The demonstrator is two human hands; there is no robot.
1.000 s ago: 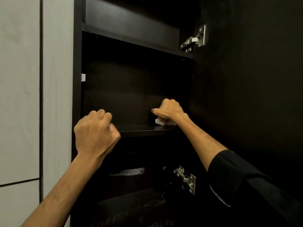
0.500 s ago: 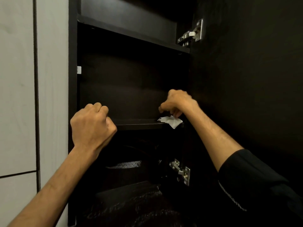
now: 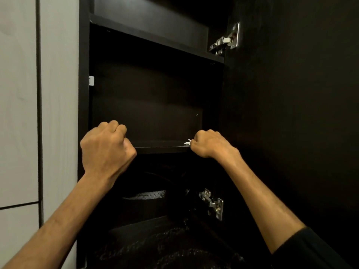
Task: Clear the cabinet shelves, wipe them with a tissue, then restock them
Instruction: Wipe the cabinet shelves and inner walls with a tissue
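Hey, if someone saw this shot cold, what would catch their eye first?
Two fists raised at the front edge of a dark shelf in an open cabinet: the left hand closed on nothing visible, the right hand gripping a tissue, only a white scrap showing. Next, the shiny hinges on the door at right.

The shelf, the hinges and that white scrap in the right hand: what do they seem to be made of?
The shelf looks like dark wood-effect board with a matt finish; faint grain shows on the panels around it, though solid wood cannot be ruled out. The hinges look like bright plated metal, since they shine silver. The white scrap in the right hand looks like thin soft tissue paper, crumpled at its edge.
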